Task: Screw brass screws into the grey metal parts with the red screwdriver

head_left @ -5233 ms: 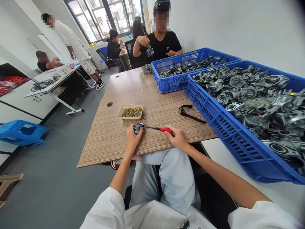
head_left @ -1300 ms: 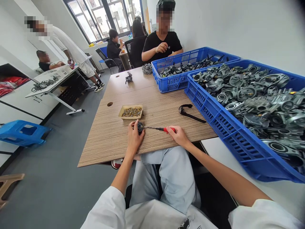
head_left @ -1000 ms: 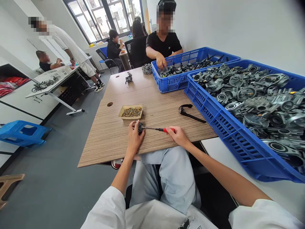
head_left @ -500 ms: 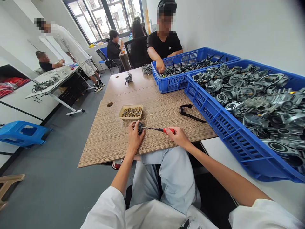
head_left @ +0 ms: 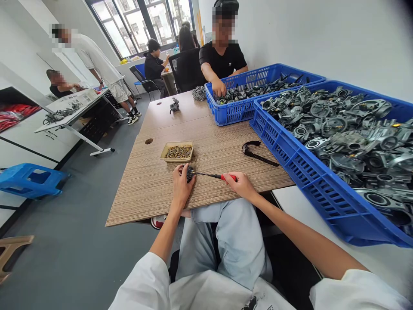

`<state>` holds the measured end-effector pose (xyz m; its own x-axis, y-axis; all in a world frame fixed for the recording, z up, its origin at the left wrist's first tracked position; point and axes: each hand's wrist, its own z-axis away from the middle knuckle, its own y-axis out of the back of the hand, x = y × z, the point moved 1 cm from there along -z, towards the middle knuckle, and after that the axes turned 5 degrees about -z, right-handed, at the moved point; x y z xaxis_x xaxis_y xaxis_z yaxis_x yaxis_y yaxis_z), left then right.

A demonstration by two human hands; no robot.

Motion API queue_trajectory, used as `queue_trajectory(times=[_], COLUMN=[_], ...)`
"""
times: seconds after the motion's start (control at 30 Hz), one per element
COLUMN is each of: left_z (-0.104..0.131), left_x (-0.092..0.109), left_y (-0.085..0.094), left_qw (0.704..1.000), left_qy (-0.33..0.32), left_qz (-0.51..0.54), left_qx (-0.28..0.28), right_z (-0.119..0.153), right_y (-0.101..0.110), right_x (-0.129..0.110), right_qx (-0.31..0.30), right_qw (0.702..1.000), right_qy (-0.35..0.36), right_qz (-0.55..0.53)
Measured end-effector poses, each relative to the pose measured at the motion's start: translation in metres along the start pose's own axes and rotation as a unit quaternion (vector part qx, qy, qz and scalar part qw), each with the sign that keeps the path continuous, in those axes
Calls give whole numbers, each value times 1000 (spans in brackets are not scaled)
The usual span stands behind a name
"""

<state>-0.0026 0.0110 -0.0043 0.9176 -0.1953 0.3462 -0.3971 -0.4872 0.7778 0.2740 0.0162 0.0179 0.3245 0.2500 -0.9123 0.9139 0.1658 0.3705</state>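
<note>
On the wooden table [head_left: 138,189], my left hand [head_left: 183,184] is closed around a dark grey metal part [head_left: 190,173], which looks like a small carburetor body. My fingers cover much of it. My right hand [head_left: 241,184] grips the red handle of a screwdriver [head_left: 213,175]. Its long thin shaft points left, and the tip meets the metal part; a brassy spot shows there, too small to make out. Just beyond my left hand stands a cream tray [head_left: 164,156] of small brass-coloured pieces. One loose brass piece [head_left: 203,155] lies to the tray's right.
A black wristwatch [head_left: 258,154] lies on the right. Two blue crates [head_left: 284,155] of metal castings line the right side. A co-worker's hand [head_left: 219,88] reaches into the farther crate. Another metal assembly [head_left: 174,105] stands at the back. A blue stool [head_left: 32,178] is at left.
My hands, the metal part and the screwdriver stay in almost the same place. The co-worker's hand over the far crate has shifted slightly right.
</note>
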Motion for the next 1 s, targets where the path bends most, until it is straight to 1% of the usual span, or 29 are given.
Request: queue_trajectory(times=[0.13,0.37,1.0], left_z=[0,0,-1], left_x=[0,1,1], left_y=[0,1,2], left_qw=[1000,1000,1000], left_qy=[-1,9,5], left_qz=[2,6,-12], left_qx=[1,0,0], right_z=[0,1,3], right_y=[0,-1,-1], right_x=[1,-1,-3], right_qx=[-7,4,-17], right_qw=[1000,999,999], right_qy=[2,31,46], right_qz=[3,34,23])
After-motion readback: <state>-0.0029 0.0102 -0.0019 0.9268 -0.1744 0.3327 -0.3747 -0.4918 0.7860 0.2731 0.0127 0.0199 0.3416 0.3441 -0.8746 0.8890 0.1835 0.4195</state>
